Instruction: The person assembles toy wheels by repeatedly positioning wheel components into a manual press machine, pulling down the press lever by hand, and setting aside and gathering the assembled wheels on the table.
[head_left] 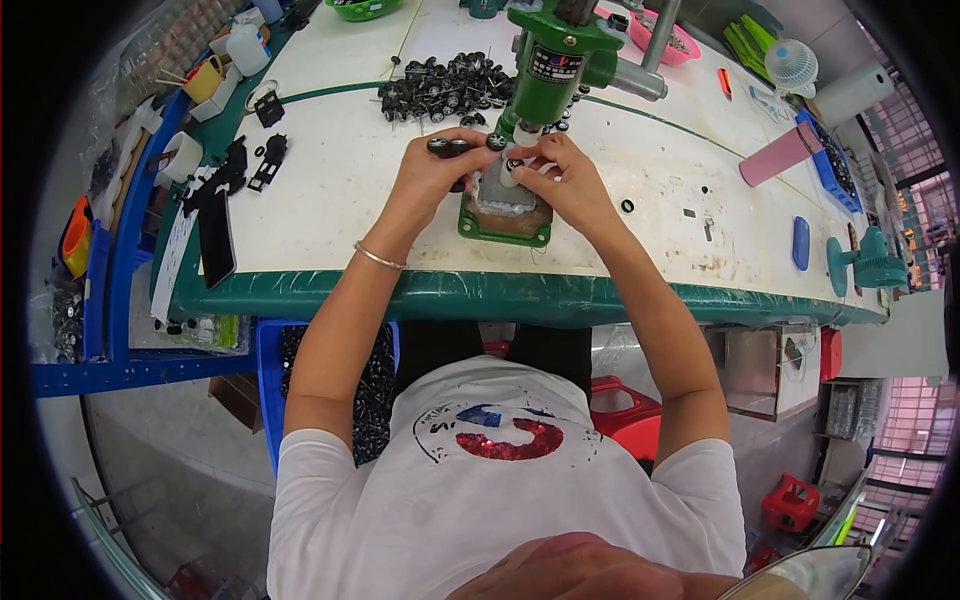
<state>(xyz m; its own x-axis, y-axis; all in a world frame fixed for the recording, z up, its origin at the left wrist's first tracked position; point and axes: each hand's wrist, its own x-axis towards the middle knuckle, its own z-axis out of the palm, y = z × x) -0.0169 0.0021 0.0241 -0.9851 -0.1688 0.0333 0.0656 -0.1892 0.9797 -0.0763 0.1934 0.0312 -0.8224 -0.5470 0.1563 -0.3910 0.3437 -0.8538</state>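
Seating small wheel (513,166) under green press (548,60); left hand (432,178) fingers pinch wheel-axle set (449,146), right hand (570,180) fingers steady it. Next needs alignment.

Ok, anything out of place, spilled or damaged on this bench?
Nothing damaged or spilled. Both hands, left hand and right hand, work at the green press. A few tiny loose parts lie scattered on the table, away from the wheel pile.
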